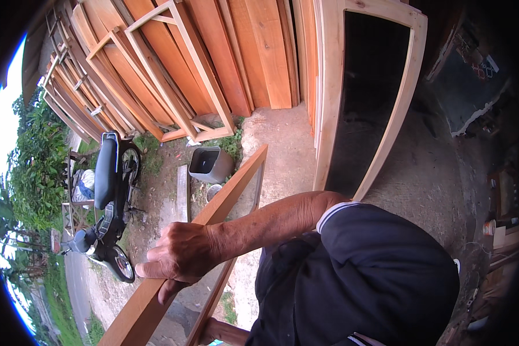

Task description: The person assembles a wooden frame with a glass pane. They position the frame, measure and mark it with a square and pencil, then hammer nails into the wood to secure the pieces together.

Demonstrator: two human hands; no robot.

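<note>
head view: the right hand (184,254) was wrapped tight round a long orange-brown wooden frame (230,193), with its fingers bent over the edge of the near bar. the left hand (210,331) peeked in at the bottom, next to the other bar; most of it was hidden, so i cannot tell if it held on. the frame sat in front of the body and slanted, its far tip up and its near end running off the bottom. two hands set apart likely helped keep such a long thing from tipping.

past the far tip, a pale brown floor (288,150) lay between it and a tall pale wood door frame with a dark panel (330,86), so there was some room on that side. to the left it was tighter: a grey square plastic bin (220,173) stood near the bar, and a black motorbike (105,179) stood farther off. flat orange-brown boards (274,57) leaned upright behind, maybe to save space.
</note>
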